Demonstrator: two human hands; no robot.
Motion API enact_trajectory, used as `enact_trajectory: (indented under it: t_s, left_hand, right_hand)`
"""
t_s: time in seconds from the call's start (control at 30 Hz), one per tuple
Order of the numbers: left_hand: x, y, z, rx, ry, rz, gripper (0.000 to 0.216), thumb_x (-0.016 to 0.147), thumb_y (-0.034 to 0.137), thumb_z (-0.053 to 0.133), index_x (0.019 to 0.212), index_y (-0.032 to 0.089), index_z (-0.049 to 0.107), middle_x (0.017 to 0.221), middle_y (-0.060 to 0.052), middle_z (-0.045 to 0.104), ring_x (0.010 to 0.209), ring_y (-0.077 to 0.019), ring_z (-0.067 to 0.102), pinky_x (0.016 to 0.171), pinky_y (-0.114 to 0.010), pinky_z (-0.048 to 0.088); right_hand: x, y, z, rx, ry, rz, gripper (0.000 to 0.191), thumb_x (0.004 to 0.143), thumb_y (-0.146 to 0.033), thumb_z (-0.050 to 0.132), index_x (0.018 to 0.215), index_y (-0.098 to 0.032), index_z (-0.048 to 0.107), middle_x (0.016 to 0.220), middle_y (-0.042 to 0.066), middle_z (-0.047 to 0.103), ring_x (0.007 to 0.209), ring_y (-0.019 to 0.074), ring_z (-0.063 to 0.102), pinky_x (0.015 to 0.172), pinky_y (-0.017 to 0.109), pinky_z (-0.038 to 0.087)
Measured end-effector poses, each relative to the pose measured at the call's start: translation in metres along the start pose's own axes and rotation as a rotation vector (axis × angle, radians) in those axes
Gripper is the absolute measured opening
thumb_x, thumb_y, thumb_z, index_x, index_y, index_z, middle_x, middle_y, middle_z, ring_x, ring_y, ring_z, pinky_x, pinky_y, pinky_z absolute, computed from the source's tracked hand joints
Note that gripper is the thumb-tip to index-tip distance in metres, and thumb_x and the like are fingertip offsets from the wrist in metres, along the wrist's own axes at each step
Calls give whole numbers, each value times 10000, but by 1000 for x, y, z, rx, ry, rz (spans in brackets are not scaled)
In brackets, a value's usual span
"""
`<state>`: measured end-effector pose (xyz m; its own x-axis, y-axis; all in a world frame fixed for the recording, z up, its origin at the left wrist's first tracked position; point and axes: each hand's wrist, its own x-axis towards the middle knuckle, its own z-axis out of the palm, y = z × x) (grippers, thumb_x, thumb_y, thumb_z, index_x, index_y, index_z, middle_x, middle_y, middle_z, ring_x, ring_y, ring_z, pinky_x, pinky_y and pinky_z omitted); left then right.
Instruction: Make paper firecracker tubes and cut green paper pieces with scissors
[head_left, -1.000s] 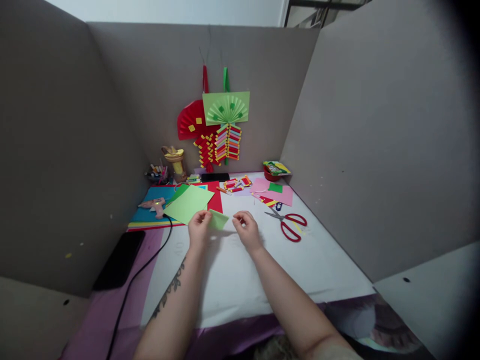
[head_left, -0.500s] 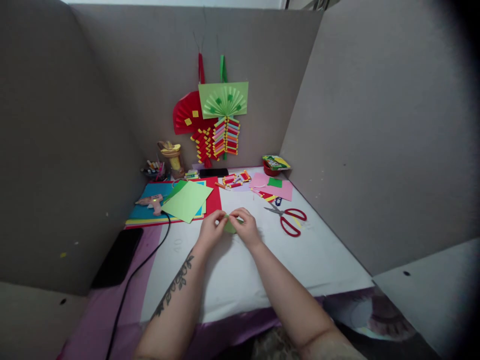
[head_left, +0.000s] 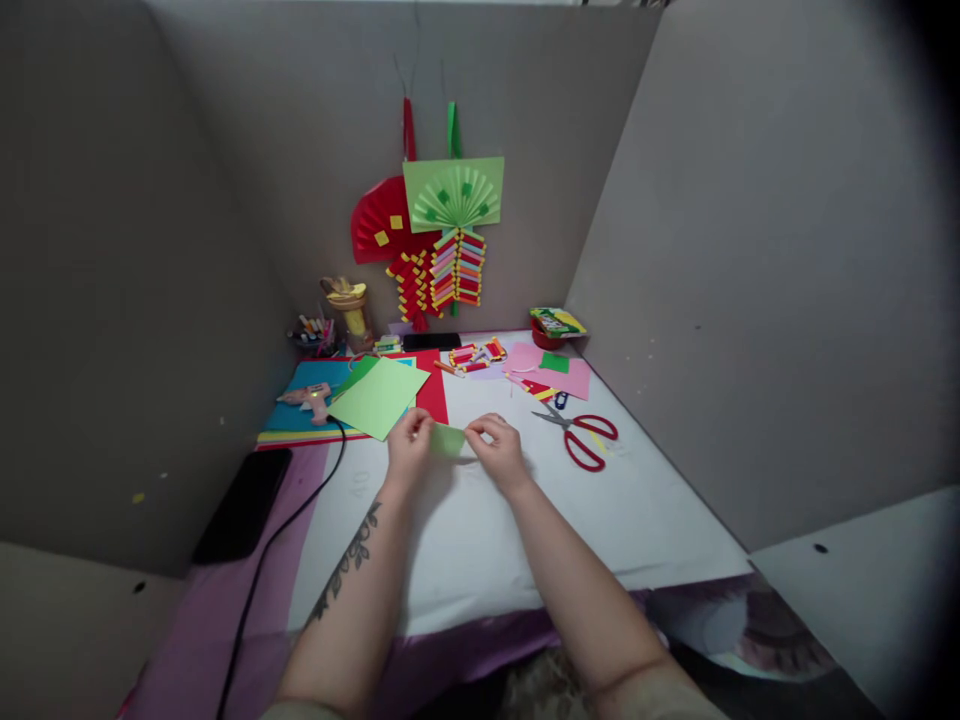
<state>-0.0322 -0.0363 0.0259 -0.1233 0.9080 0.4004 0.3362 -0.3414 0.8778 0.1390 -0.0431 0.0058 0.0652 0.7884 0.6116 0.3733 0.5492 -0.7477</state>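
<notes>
A small piece of light green paper (head_left: 448, 441) is stretched between my two hands above the white table cover. My left hand (head_left: 410, 445) pinches its left end between thumb and fingers. At the other end, my right hand (head_left: 496, 452) has its thumb and fingertips closed on the paper's upper right edge. Just beyond my left hand lies a larger light green sheet (head_left: 381, 397) on a stack of coloured paper. To the right of my right hand rest scissors with red handles (head_left: 585, 440), their blades partly spread.
A pink glue gun (head_left: 311, 398) with a black cord lies on blue paper (head_left: 289, 418). A black phone (head_left: 244, 505) is at the left. Small paper rolls (head_left: 476, 356), pink paper (head_left: 574, 381) and a red bowl (head_left: 545, 335) sit farther back. Paper fans (head_left: 454, 195) hang on the grey back panel.
My hands have moved apart, my left one shifting leftward, and more of the light green paper shows between them. The view has tilted slightly.
</notes>
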Motion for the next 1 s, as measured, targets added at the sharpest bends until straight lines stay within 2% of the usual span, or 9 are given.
enact_trajectory:
  t_s: [0.07, 0.13, 0.27, 0.43, 0.53, 0.63, 0.87, 0.93, 1.0]
  left_hand:
    - [8, -6, -15, -68, 175, -58, 97, 768, 243, 490, 685, 197, 508, 634, 26, 481, 619, -125, 454, 572, -221, 356]
    - [13, -11, -22, -119, 219, -86, 89, 756, 260, 518, 693, 198, 517, 629, 28, 473, 597, -118, 436, 553, -214, 342]
    - [8, -7, -11, -110, 32, -98, 102, 754, 264, 534, 679, 198, 550, 620, 22, 515, 598, -133, 467, 564, -225, 353]
    - [-4, 4, 9, 106, -172, 158, 126, 793, 257, 511, 715, 203, 594, 722, -19, 596, 741, -175, 523, 704, -276, 380]
    - [-7, 4, 12, 167, -225, 236, 137, 813, 253, 490, 731, 204, 588, 742, -30, 588, 757, -180, 509, 710, -286, 369]
    - [-7, 3, 13, 131, -237, 202, 136, 800, 248, 498, 688, 200, 560, 700, -17, 564, 720, -169, 499, 680, -275, 362]
    - [-6, 8, 8, -156, -22, -108, 140, 759, 281, 513, 654, 189, 510, 619, 28, 489, 609, -126, 455, 585, -230, 355]
    - [-4, 6, 4, -183, 39, -166, 137, 747, 292, 523, 659, 188, 513, 611, 34, 476, 592, -117, 436, 563, -220, 342]
    - [-2, 2, 2, -207, 155, -228, 133, 736, 291, 527, 653, 189, 504, 595, 40, 452, 568, -108, 411, 534, -212, 323]
  right_hand:
    - [1, 9, -10, -16, 80, 53, 129, 758, -178, 544, 641, -194, 597, 660, 8, 586, 687, 158, 542, 680, 289, 419]
    - [2, 16, -17, -21, 145, 115, 121, 764, -217, 551, 656, -189, 597, 682, 13, 595, 690, 161, 545, 670, 289, 420]
    - [1, 11, -9, 5, 135, 129, 106, 792, -266, 543, 793, -189, 615, 807, 39, 618, 797, 180, 562, 726, 308, 437]
    - [-4, -7, 13, -98, -25, -57, 77, 787, -187, 537, 801, -211, 609, 830, 44, 618, 863, 199, 540, 820, 349, 409]
    - [-5, -10, 16, -164, -91, -86, 82, 793, -172, 527, 765, -212, 593, 791, 36, 613, 840, 201, 528, 801, 347, 394]
    - [-4, -11, 16, -184, -133, -87, 91, 799, -163, 513, 759, -210, 580, 785, 34, 606, 832, 198, 522, 784, 338, 385]
    - [-2, -11, 12, -130, -130, -56, 113, 802, -170, 506, 709, -210, 556, 730, 29, 583, 780, 190, 518, 750, 329, 391]
    - [-2, -7, 8, -100, -77, -31, 117, 799, -171, 498, 702, -210, 551, 723, 27, 577, 776, 189, 518, 745, 327, 395]
    - [-3, -2, 4, -69, 24, 29, 129, 805, -186, 481, 694, -206, 543, 711, 24, 559, 762, 184, 517, 729, 320, 401]
